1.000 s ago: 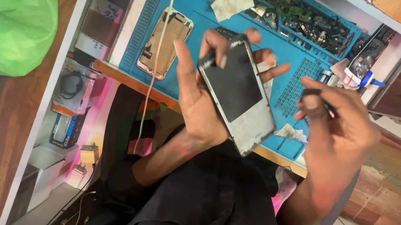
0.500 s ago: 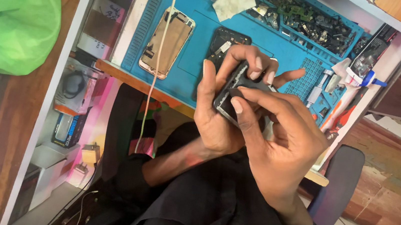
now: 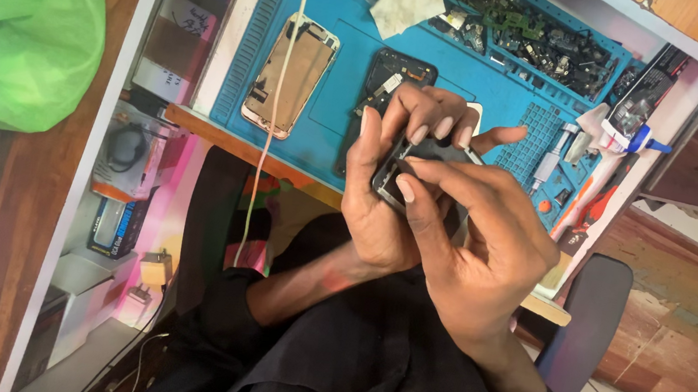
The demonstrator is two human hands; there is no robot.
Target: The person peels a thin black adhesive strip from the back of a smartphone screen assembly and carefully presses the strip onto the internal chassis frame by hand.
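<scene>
My left hand (image 3: 385,187) wraps around a dark phone (image 3: 423,156), fingers curled over its upper edge. My right hand (image 3: 476,237) covers most of the phone from the right, with the forefinger pressed against its near corner. Both hands hover over my lap at the front edge of the blue work mat (image 3: 333,102). On the mat behind them lie a gold opened phone frame (image 3: 291,76) and a black opened phone body (image 3: 398,72). Most of the held phone is hidden by my fingers.
A white cable (image 3: 276,109) hangs down across the mat. Trays of small parts (image 3: 542,38) line the mat's far edge; tools and a glue tube (image 3: 627,136) lie at the right. A green bag (image 3: 17,36) sits on the wooden surface at left. A chair arm (image 3: 588,328) is right.
One second ago my left hand held the phone flat and uncovered, and my right hand was apart at the right. The right hand has since come over the phone and stays there.
</scene>
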